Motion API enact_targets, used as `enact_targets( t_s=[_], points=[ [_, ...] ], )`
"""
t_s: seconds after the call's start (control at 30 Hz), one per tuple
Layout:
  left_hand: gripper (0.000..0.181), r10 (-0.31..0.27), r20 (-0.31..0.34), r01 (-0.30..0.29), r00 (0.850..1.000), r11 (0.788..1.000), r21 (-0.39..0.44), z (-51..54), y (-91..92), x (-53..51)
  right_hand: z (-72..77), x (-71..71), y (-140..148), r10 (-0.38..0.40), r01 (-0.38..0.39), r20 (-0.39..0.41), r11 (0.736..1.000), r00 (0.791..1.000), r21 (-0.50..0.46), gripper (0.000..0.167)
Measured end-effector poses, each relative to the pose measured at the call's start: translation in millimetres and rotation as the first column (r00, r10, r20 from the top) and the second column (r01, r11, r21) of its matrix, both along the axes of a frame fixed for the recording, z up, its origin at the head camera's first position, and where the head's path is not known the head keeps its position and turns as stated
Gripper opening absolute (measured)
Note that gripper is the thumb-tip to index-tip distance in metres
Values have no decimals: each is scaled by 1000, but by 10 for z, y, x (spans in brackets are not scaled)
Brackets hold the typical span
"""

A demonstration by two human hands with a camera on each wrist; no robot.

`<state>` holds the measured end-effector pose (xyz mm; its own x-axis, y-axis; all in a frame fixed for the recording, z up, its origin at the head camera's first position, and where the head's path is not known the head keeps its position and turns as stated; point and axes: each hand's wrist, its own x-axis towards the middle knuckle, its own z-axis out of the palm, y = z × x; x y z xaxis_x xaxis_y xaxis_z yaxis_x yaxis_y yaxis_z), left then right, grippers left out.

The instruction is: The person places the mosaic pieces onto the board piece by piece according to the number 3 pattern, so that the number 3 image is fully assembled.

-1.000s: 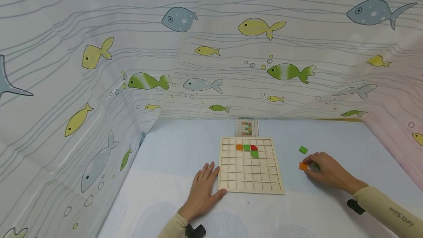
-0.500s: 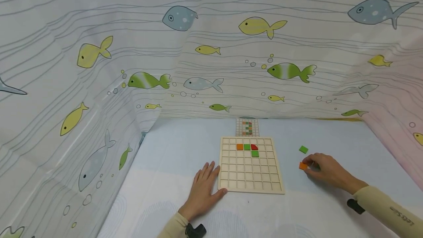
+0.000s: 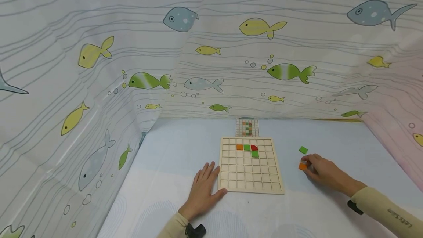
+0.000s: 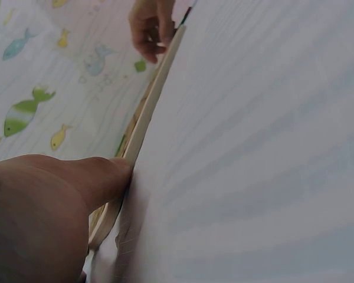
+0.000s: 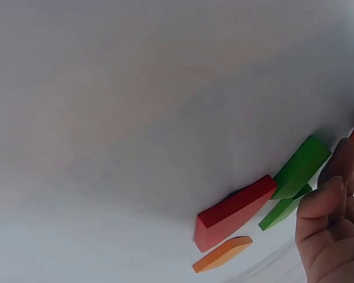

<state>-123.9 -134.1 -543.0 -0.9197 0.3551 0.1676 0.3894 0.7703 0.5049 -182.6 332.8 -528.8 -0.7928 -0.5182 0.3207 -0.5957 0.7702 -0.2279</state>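
Note:
A wooden grid board (image 3: 246,177) lies on the table, with one orange tile (image 3: 239,147), two green tiles and a rounded red tile (image 3: 253,147) in its cells. My left hand (image 3: 201,192) rests flat along the board's left side, fingers spread. Its thumb touches the near left corner, as the left wrist view also shows. To the right of the board, my right hand (image 3: 327,172) pinches an orange square tile (image 3: 302,166) between thumb and fingers. Beside those fingers in the right wrist view are a red tile (image 5: 236,212), green tiles (image 5: 300,168) and another orange tile (image 5: 223,254).
Behind the board is a small pattern card (image 3: 238,127) showing a coloured grid. A loose green tile (image 3: 303,150) lies just beyond my right hand. A fish-printed sheet (image 3: 224,65) rises along the back and sides of the table.
My right hand has shifted slightly, and the green tile seen under it a second ago is now covered in the head view. The left hand and the board stay put.

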Motion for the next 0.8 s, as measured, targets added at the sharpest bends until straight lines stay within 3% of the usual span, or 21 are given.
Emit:
enact_targets(
  t_s=[0.3,0.47,0.7,0.8],
  points=[
    [76,0,6,0,1000,1000,6,4,6,17,-5,-34,33,104,-107,-116,994,988,-20,46],
    [75,-1,-8,1,1000,1000,6,22,8,7,49,-56,7,118,-120,-161,993,980,-8,47],
    [76,6,2,-6,1000,1000,2,7,2,-1,152,-71,-99,45,-43,-36,998,998,45,35],
    [76,8,6,-8,1000,1000,10,-6,3,2,192,-83,-158,39,-38,-29,998,999,56,33]
  ],
)
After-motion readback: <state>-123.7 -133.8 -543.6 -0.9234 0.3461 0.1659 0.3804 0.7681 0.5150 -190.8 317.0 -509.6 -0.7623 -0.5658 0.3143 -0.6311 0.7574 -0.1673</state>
